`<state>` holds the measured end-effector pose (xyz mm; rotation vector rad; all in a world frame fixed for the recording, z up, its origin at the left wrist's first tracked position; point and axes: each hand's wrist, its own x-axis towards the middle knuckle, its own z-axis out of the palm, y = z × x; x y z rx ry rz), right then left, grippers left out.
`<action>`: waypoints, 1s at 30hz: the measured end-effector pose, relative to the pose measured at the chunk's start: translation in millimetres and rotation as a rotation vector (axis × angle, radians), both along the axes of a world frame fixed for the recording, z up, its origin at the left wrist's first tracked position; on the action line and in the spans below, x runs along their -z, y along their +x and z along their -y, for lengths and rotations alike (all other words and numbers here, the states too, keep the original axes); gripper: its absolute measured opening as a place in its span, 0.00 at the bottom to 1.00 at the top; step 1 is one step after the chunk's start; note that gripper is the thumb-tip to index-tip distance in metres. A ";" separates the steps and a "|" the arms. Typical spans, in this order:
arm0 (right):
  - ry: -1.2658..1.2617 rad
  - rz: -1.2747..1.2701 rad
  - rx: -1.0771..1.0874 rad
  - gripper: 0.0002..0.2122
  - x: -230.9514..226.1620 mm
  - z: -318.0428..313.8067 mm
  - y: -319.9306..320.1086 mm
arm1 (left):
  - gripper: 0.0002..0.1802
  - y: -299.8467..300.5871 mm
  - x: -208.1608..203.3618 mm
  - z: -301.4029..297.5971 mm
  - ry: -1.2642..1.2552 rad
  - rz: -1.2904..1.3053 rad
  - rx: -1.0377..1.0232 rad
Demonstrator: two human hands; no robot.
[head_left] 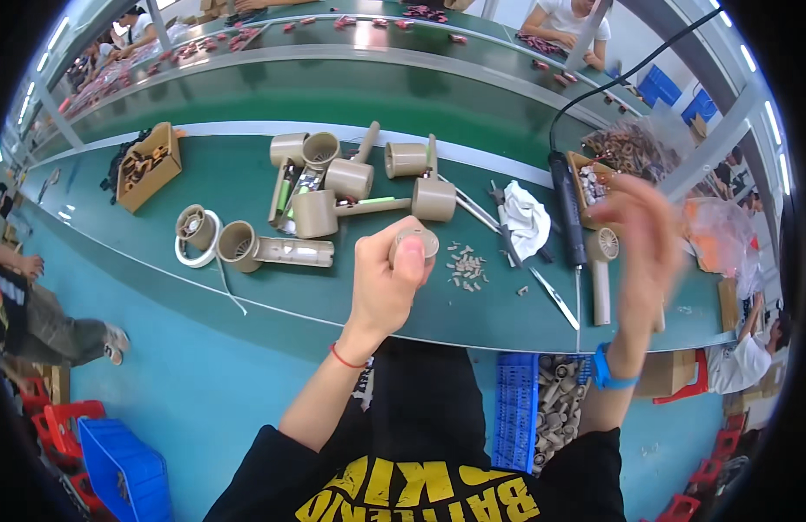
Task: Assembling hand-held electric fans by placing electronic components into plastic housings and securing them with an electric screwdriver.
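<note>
workbench (499, 320) strewn with beige housings (348, 179)

hands apart, the left hand (387, 277) clamps a round beige part (429, 240) above the near side, while the right hand (644, 233) blurs near a black screwdriver (566, 202), its grip impossible to tell. tiny pieces (466, 268) dot the green surface between them. blue floor (211, 391) with red stools (65, 418) shows near left; a person in white (586, 28) is at the far table (316, 39).

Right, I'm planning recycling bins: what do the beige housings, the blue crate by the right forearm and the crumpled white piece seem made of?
Beige housings: probably moulded plastic, smooth and slightly glossy, with even colour and soft highlights.
Blue crate: likely plastic; solid colour, with a perforated-looking wall.
Crumpled white piece: matt and softly folded; cloth or paper, I can't tell which.
</note>
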<state>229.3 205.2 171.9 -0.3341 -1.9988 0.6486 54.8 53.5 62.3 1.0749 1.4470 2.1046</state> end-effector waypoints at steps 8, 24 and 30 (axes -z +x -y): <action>0.266 0.901 0.685 0.25 94.1 -108.3 16.7 | 0.27 10.2 -8.3 -9.1 -0.040 -0.096 -0.022; -0.860 -0.224 -0.256 0.21 31.7 -67.9 -16.6 | 0.34 31.0 -27.4 47.0 -0.024 -0.190 0.071; -1.048 -0.370 -0.862 0.15 45.6 -36.9 -53.4 | 0.34 47.5 -13.2 70.2 -0.096 -0.065 0.186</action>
